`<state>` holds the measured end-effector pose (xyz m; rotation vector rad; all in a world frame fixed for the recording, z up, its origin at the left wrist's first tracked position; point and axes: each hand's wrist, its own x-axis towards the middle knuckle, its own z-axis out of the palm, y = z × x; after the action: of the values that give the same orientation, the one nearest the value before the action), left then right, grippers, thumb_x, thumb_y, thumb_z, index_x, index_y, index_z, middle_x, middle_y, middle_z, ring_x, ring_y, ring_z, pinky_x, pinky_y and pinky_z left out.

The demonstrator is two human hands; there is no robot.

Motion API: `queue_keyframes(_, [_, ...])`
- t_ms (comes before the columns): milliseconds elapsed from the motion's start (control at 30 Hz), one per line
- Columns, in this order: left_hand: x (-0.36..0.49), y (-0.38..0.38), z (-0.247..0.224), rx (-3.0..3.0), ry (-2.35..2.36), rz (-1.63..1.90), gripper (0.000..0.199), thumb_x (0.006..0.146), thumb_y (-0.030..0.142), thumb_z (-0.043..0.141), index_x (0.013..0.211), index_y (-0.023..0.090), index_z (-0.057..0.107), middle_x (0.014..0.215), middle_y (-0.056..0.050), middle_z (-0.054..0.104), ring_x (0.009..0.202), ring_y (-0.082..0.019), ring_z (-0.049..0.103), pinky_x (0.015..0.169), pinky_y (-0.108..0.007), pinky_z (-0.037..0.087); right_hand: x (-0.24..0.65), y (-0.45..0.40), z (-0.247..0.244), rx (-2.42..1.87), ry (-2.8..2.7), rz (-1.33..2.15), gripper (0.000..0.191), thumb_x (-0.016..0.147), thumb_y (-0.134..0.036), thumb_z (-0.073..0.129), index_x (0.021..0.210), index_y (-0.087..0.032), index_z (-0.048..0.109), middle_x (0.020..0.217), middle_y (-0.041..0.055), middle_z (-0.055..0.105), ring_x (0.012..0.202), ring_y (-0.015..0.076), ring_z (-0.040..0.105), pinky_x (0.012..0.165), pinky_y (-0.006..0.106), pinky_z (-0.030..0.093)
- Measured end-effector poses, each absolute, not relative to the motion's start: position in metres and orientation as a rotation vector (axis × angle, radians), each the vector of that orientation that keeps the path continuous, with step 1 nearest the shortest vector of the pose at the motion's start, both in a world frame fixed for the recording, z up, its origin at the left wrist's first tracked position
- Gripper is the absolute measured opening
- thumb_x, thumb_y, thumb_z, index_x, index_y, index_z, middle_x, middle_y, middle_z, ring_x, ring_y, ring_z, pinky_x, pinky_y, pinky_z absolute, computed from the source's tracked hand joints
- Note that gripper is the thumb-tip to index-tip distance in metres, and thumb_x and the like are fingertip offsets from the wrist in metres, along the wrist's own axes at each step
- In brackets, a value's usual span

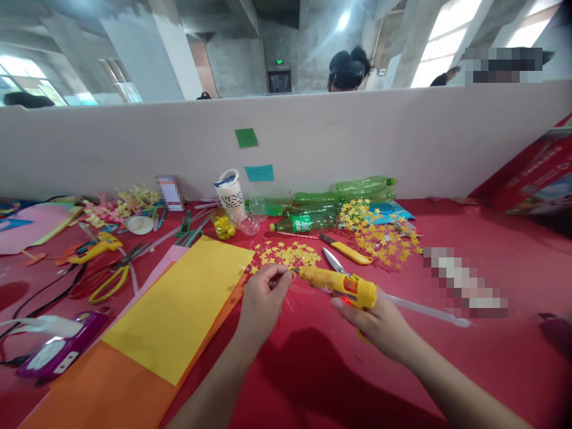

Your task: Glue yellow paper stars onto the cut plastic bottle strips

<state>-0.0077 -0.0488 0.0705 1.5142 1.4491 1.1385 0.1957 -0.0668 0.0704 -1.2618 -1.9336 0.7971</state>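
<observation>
My right hand (378, 322) grips a yellow hot glue gun (339, 285) by its handle. A clear glue stick (424, 307) sticks out of the gun's back, and a small red light glows on its side. The nozzle points left and meets the fingertips of my left hand (266, 295). Thumb and forefinger there are pinched together; whatever is between them is too small to make out. Just beyond lie many small yellow paper stars (290, 255). A yellow utility knife (351, 251) and a scissor-like metal blade (333, 260) lie behind the glue gun.
Yellow sheets (179, 310) over orange ones lie left of my left arm. Farther left are yellow-handled scissors (109, 286), a second glue gun (96, 247) and a purple power strip (67, 345). Green bottles (313, 221) and a white cup (230, 193) stand or lie by the white partition (313, 137).
</observation>
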Motion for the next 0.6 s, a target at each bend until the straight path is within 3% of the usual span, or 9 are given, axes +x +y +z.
queue_keyframes(167, [-0.0088, -0.0481, 0.0698, 1.513, 1.441, 1.138, 0.018, 0.083, 0.031, 0.052, 0.074, 0.018, 0.059, 0.068, 0.001, 0.057, 0.067, -0.015, 0.052, 0.066, -0.024, 0.041, 0.1947, -0.0663, 0.072, -1.315, -1.936, 0.91, 0.034, 0.087, -0.045, 0.048, 0.103, -0.023, 0.068, 0.076, 0.0039, 0.068, 0.065, 0.0184, 0.061, 0.065, 0.03, 0.05])
queue_keyframes(300, [-0.0089, -0.0478, 0.0702, 1.509, 1.444, 1.138, 0.018, 0.082, 0.031, 0.052, 0.073, 0.018, 0.059, 0.068, 0.001, 0.057, 0.067, -0.015, 0.052, 0.065, -0.024, 0.041, 0.1947, -0.0661, 0.0717, -1.289, -1.953, 0.886, 0.033, 0.087, -0.043, 0.049, 0.102, -0.023, 0.069, 0.071, 0.0032, 0.066, 0.064, 0.0183, 0.06, 0.066, 0.031, 0.05])
queue_keyframes(600, [-0.0094, -0.0483, 0.0698, 1.542, 1.444, 1.151, 0.018, 0.083, 0.031, 0.051, 0.073, 0.018, 0.059, 0.067, 0.001, 0.057, 0.066, -0.015, 0.052, 0.063, -0.024, 0.041, 0.1966, -0.0678, 0.0666, -1.374, -1.955, 0.853, 0.035, 0.086, -0.047, 0.049, 0.097, -0.021, 0.069, 0.068, 0.0017, 0.063, 0.056, 0.0152, 0.054, 0.052, 0.027, 0.043])
